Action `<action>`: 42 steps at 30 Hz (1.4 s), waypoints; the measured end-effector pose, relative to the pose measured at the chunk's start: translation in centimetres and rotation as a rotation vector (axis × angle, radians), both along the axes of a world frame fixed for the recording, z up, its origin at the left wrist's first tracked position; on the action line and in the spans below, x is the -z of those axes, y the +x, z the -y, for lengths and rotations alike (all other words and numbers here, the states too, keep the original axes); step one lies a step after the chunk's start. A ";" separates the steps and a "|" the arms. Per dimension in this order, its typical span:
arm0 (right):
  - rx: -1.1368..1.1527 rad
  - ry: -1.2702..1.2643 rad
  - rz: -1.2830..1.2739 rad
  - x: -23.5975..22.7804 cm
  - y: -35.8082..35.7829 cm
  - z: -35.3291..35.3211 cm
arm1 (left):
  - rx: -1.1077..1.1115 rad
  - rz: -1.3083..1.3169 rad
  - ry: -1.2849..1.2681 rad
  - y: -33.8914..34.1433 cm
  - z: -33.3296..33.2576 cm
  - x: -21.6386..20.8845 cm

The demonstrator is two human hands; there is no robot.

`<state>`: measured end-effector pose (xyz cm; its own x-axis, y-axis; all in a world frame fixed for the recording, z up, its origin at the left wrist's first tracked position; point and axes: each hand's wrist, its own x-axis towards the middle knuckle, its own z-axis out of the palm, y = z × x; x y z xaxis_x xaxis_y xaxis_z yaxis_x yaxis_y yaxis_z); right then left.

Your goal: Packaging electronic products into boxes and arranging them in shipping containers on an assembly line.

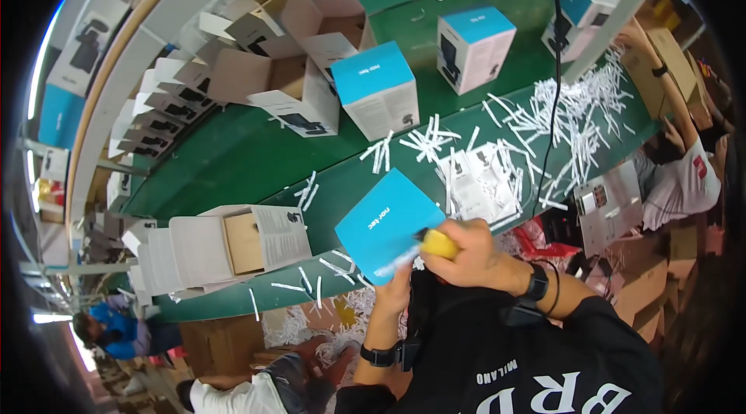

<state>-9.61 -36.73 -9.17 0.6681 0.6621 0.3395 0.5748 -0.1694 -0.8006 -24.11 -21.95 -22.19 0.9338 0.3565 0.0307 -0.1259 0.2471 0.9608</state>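
A cardboard box with a blue top (pixel 388 216) stands at the near edge of the green bench, right in front of me. My left hand (pixel 393 292) grips its near side, thumb and fingers at the lower edge. In my right hand (pixel 471 252) is a yellow tool with a black end (pixel 440 245), held over the box's right side. Its exact kind is unclear, and the black end is blurred. A whitish strip (pixel 396 262) lies along the near edge of the blue top, between the tool and my left fingers.
An open white box (pixel 284 235) lies to the left. Farther back stand blue-topped boxes (pixel 377 76) and open-flapped boxes (pixel 299 107). Shredded paper (pixel 579 107) and printed sheets (pixel 482 181) cover the bench at right. A black cable (pixel 556 49) hangs down; a co-worker (pixel 684 181) is at far right.
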 end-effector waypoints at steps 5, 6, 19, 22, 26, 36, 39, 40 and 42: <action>-0.389 0.093 -0.926 0.5 4.3 7.5 | -0.079 0.021 -0.232 1.5 1.7 -4.5; -0.406 -0.186 -0.502 0.9 5.3 9.1 | -0.091 0.011 -0.255 1.7 1.9 -4.9; -0.457 -0.013 0.205 3.9 9.1 -0.1 | -0.071 -0.092 -0.371 1.9 0.5 -6.9; -0.483 0.084 0.217 5.6 8.9 -0.4 | -0.040 -0.240 -0.323 0.5 -0.1 -7.7; -0.420 0.165 0.276 7.0 8.1 -0.1 | -0.036 -0.562 0.002 -3.4 -1.0 -7.2; -0.356 0.204 0.418 8.2 8.0 -0.8 | -0.326 -0.304 0.690 -0.9 -3.5 -8.0; -0.343 0.213 0.422 7.9 7.6 -0.9 | -0.341 -0.372 0.773 -0.1 -3.1 -9.3; -0.341 0.203 0.407 7.6 7.4 -0.9 | -0.352 -0.404 0.816 0.0 -3.0 -9.5; -0.341 0.192 0.393 7.5 7.4 -1.1 | -0.343 -0.360 0.868 -0.1 -3.5 -8.6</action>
